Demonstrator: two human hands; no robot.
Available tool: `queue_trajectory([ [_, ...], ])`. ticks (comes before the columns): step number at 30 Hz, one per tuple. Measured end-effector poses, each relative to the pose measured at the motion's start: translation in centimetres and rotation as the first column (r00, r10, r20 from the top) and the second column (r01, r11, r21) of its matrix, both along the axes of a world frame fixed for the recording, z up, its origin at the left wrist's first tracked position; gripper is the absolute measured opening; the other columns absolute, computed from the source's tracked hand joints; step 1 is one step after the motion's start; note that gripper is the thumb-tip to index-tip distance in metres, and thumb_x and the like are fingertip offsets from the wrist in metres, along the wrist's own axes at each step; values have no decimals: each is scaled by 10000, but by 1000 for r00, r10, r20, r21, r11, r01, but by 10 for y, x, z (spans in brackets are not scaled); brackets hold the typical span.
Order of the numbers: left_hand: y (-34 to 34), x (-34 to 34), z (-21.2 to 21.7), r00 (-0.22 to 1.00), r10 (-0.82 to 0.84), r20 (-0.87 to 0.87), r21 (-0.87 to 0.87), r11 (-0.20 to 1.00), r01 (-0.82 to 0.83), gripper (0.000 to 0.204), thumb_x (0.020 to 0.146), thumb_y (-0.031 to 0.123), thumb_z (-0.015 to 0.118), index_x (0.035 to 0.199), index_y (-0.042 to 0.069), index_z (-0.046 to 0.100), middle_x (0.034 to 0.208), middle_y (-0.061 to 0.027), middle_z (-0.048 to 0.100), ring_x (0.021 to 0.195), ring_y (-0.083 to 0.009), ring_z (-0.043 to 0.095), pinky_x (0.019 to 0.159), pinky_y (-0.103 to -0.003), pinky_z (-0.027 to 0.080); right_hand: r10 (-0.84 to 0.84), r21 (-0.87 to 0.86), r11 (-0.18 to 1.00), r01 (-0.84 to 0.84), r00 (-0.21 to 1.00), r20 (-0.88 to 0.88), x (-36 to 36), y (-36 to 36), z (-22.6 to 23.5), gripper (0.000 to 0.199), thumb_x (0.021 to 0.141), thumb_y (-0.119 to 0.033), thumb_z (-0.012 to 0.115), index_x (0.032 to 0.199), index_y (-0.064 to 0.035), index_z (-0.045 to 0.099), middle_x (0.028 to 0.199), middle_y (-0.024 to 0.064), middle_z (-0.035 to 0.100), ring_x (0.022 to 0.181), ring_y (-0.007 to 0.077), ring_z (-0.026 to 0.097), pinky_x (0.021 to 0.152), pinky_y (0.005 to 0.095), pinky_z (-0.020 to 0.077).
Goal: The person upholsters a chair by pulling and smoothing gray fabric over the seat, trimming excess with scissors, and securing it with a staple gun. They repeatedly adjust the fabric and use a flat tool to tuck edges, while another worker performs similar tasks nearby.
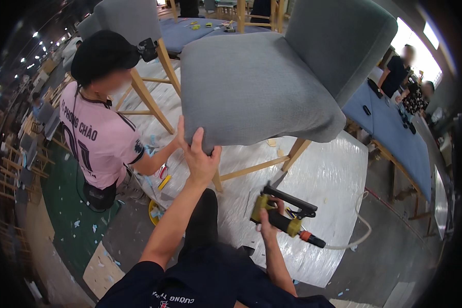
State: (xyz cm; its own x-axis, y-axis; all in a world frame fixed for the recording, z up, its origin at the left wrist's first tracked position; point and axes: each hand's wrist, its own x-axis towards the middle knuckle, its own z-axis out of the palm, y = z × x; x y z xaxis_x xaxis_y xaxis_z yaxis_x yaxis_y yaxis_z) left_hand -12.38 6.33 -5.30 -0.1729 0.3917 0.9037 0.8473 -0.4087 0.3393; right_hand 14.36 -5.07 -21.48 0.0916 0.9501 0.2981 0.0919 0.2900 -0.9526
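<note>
A tall chair with grey fabric seat (241, 87) and wooden legs stands before me on a platform wrapped in shiny film. My left hand (201, 158) grips the near left corner of the seat, fingers up on the fabric and the thumb at its lower edge. Along the seat's near right edge the cloth hangs loose and wavy. In my right hand (270, 218) is a yellow-green and black pneumatic staple gun (280, 213), held by its body, low and apart from the chair. A pale air hose (365, 226) runs from its orange fitting to the right.
At my left, a co-worker in a pink shirt (97, 133) and black cap reaches to the same seat corner. Pliers (162, 172) and a yellow-handled tool (164, 182) lie on the platform (328, 179). Blue-covered tables (390, 131) stand right and behind; another grey chair (131, 23) is at far left.
</note>
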Motion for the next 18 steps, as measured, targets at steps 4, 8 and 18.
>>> queue_trajectory([
  [4,3,-6,-5,1000,18,-13,18,1000,-18,859,771,-36,774,1469,144,307,1615,-348,213,1492,-549,288,1180,-620,326,145,154,969,-196,946,289,-56,37,117,460,871,-113,721,1312,-42,611,1300,150,628,1209,284,601,1093,437,452],
  [8,5,-5,-14,1000,0,18,69,998,-2,894,757,-53,782,1476,166,298,1623,-346,210,1506,-542,270,1183,-619,326,246,167,943,-286,943,225,-83,46,170,435,805,24,689,1235,-18,636,1240,125,641,1151,252,608,1037,383,469],
  [18,13,-7,-23,998,-8,59,120,993,1,893,793,-22,778,1523,269,354,1643,-332,231,1482,-559,335,1153,-599,421,316,202,916,-348,933,173,-107,73,182,419,758,14,684,1173,-31,669,1190,122,665,1142,262,616,1024,389,473],
])
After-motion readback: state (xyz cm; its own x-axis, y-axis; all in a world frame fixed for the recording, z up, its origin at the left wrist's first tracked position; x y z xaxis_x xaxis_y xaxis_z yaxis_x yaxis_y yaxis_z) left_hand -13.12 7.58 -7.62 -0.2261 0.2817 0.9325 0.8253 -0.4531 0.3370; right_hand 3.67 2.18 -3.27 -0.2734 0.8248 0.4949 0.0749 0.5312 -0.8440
